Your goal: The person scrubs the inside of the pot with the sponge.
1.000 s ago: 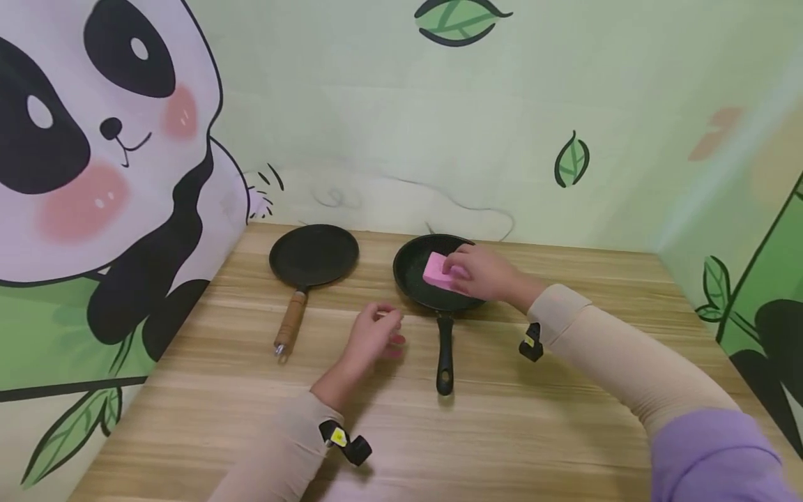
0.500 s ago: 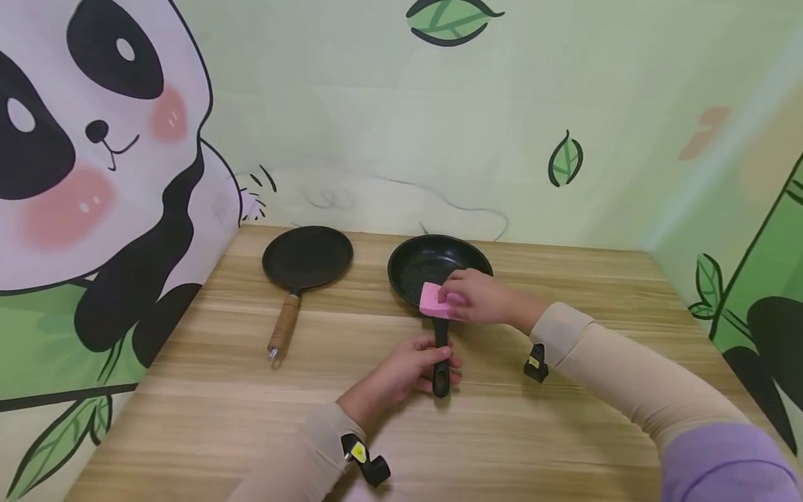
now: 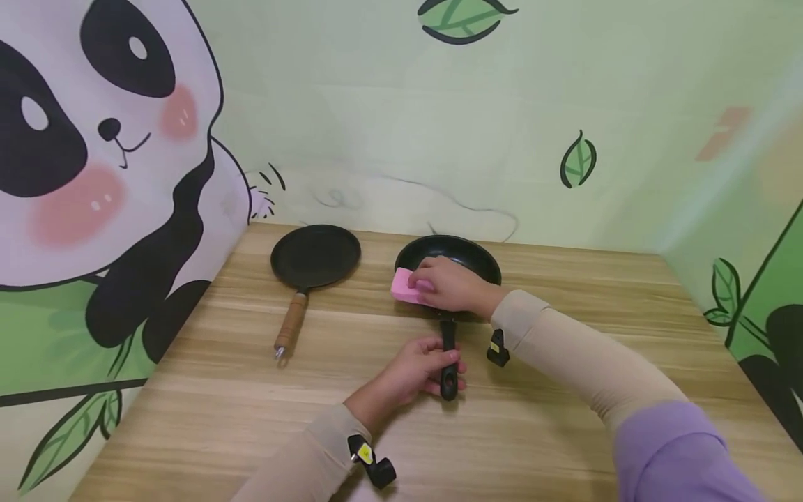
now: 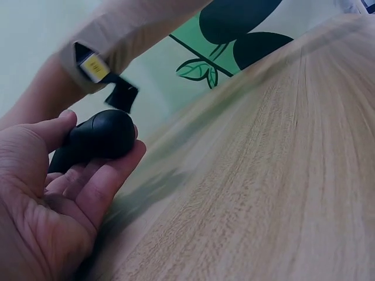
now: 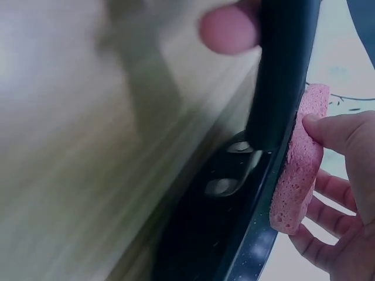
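Note:
A dark frying pan point(image 3: 473, 254) with a black handle point(image 3: 448, 338) is at the middle of the table. My left hand point(image 3: 417, 369) grips that handle near its end, thumb on top and fingers beneath; the left wrist view shows the handle's rounded tip point(image 4: 111, 134) between thumb and fingers. My right hand point(image 3: 448, 284) pinches a pink sponge point(image 3: 404, 286) at the pan's near-left rim. In the right wrist view the porous sponge point(image 5: 302, 170) lies along the pan's edge, thumb on one side and fingers on the other. My right hand hides part of the pan's inside.
A flat black pan point(image 3: 316, 256) with a wooden handle point(image 3: 291, 321) lies on the wooden table point(image 3: 207, 418) to the left. Behind the table stands a pale green wall point(image 3: 376, 104) painted with a panda and leaves.
My left hand has moved right and taken hold of the pan handle. My right hand has carried the sponge from inside the pan toward the handle, then left along the near rim.

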Tool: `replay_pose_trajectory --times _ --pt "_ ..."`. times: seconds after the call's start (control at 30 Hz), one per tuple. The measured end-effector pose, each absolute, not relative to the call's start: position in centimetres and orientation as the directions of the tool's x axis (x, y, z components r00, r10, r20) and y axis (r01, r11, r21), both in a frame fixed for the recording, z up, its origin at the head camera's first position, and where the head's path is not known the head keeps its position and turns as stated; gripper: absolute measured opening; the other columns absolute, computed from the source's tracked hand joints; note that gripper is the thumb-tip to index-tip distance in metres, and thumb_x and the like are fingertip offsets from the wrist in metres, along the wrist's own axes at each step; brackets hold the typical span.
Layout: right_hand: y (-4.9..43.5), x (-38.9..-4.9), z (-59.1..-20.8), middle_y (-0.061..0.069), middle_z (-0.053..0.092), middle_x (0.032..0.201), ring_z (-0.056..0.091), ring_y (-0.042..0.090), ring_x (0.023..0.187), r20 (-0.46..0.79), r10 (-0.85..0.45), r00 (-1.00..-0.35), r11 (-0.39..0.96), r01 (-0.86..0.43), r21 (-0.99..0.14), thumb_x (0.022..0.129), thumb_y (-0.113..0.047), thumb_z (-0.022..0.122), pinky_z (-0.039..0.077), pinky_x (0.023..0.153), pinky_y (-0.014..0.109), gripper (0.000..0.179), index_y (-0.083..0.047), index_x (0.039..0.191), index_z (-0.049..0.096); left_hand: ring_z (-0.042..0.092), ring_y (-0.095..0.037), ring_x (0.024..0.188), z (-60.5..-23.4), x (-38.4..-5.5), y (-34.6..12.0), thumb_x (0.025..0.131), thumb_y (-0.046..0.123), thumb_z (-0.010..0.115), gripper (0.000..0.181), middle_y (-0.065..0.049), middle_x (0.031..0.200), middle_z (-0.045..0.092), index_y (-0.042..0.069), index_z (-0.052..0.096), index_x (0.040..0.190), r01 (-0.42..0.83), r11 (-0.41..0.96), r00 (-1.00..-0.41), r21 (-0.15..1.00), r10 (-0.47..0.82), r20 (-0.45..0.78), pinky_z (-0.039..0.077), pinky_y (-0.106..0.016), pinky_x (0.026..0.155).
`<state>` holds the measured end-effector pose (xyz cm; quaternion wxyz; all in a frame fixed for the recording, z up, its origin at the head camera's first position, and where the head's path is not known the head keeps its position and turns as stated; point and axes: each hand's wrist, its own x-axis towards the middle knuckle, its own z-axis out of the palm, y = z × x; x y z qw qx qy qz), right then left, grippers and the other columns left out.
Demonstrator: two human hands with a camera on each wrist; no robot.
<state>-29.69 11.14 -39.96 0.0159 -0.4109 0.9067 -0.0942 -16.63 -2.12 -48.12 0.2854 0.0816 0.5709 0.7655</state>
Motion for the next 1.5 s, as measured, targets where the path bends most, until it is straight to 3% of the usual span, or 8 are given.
replay_pose_trajectory --times 0.27,0.4,0.6,0.93,1.13,1.5 --pt "9.0 -32.6 -39.5 0.013 0.062 0.127 0.057 0.031 0.114 0.014 -0.676 -0.737 0.727 -0.670 -0.149 0.095 -0.025 0.067 0.046 0.101 0.046 0.028 -0.017 0.122 0.071 0.075 -0.024 0.081 -48.1 -16.5 -2.0 0.103 0.013 0.058 0.037 -0.007 0.094 0.073 -0.009 0.051 0.131 -0.341 -0.187 -0.822 0.921 0.536 -0.195 0.061 -0.034 0.064" --pt "9.0 -34.5 -39.5 0.014 0.063 0.125 0.059 0.033 0.110 0.011 -0.651 -0.759 0.753 -0.647 -0.124 0.096 -0.024 0.064 0.046 0.100 0.047 0.031 -0.014 0.125 0.069 0.075 -0.024 0.079 -48.2 -16.5 -1.8 0.102 0.012 0.059 0.036 -0.007 0.092 0.072 -0.009 0.051 0.130 -0.342 -0.199 -0.819 0.918 0.543 -0.188 0.060 -0.034 0.064" --pt "10.1 -36.8 -39.6 0.015 0.062 0.117 0.058 0.035 0.105 -0.009 -0.601 -0.799 0.793 -0.595 -0.130 0.096 -0.023 0.061 0.047 0.096 0.049 0.033 -0.013 0.127 0.068 0.075 -0.022 0.078 -48.3 -16.5 -1.8 0.102 0.011 0.059 0.038 -0.006 0.092 0.072 -0.011 0.049 0.132 -0.342 -0.208 -0.811 0.916 0.558 -0.176 0.061 -0.036 0.066" --pt "13.8 -39.0 -38.8 0.018 0.062 0.118 0.058 0.039 0.107 -0.013 -0.509 -0.861 0.854 -0.502 -0.135 0.098 -0.019 0.056 0.047 0.097 0.054 0.032 -0.009 0.127 0.066 0.074 -0.022 0.078 -48.3 -16.5 -2.0 0.102 0.010 0.059 0.037 -0.008 0.095 0.072 -0.009 0.050 0.132 -0.329 -0.206 -0.814 0.922 0.557 -0.166 0.060 -0.035 0.065" --pt "17.1 -39.3 -38.7 0.021 0.063 0.116 0.058 0.041 0.108 -0.028 -0.480 -0.877 0.872 -0.473 -0.130 0.097 -0.018 0.056 0.045 0.098 0.056 0.032 -0.006 0.125 0.066 0.074 -0.021 0.077 -48.2 -16.5 -2.1 0.103 0.009 0.058 0.036 -0.007 0.095 0.072 -0.009 0.050 0.133 -0.341 -0.211 -0.817 0.916 0.549 -0.178 0.060 -0.034 0.065" --pt "22.0 -37.2 -39.0 0.023 0.063 0.119 0.058 0.039 0.110 -0.045 -0.522 -0.852 0.821 -0.488 -0.297 0.098 -0.014 0.060 0.043 0.103 0.057 0.027 -0.002 0.122 0.066 0.074 -0.022 0.078 -48.6 -16.6 -2.4 0.103 0.010 0.057 0.036 -0.006 0.094 0.071 -0.008 0.050 0.133 -0.339 -0.228 -0.827 0.913 0.535 -0.173 0.060 -0.033 0.064"
